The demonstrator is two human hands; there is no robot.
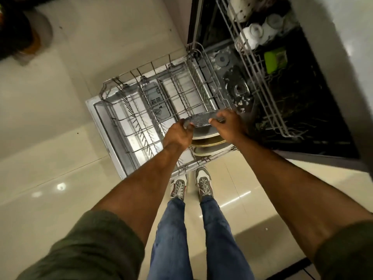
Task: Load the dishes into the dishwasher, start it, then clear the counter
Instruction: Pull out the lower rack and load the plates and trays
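The dishwasher (105, 126) door lies flat and open. The bottom rack (171, 85) sits out over it, so plates can drop in from above. A few pale plates (207, 141) stand on edge at its near end. The left hand (177, 136) and right hand (230, 126) each grip one side of a dark speckled plate (201, 119). Their fingers (223, 114) curl over its rim and hold it on edge above the next slot, likely to slide it down straight.

No wording, brand or number can be read. The grey plastic detergent dispenser (156, 98) on the open steel dishwasher door (94, 110) bears small dark marks, too blurred to read.
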